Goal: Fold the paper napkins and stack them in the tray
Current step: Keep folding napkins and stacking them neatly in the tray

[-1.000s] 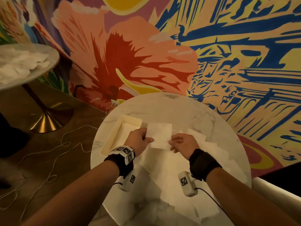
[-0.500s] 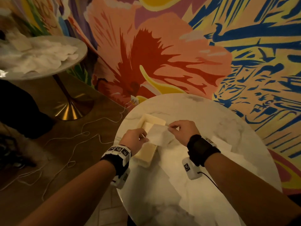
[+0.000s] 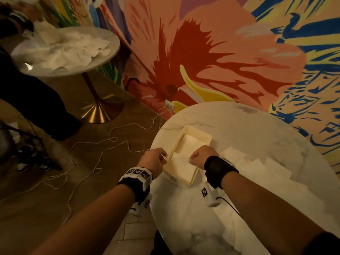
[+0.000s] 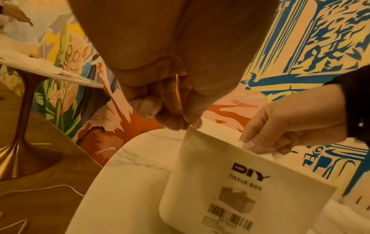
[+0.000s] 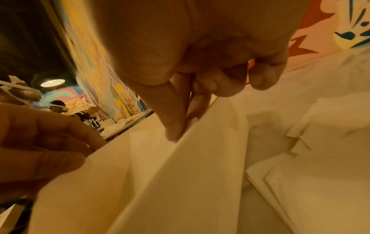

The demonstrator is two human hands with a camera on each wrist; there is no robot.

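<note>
Paper, white and folded, is now held over the near end of the tray point(image 3: 195, 131), where a second ago it was still above the bare table point(image 3: 257, 144) in front of it; both hands have carried it leftward and down. On the left, the left hand point(image 3: 153, 161) pinches one corner of the folded napkin point(image 3: 179, 160) between thumb and fingertips; on the right, the right hand point(image 3: 201, 157) pinches the opposite corner the same way, so the sheet hangs slack between them (just above the napkins already lying in the tray). By my judgement the fold is done and only the release remains. Further right, loose napkins point(image 3: 257, 166) wait on the table. A label on the tray's near wall reads "DIY" and "TISSUE BOX" above a barcode, seen from the left wrist.
</note>
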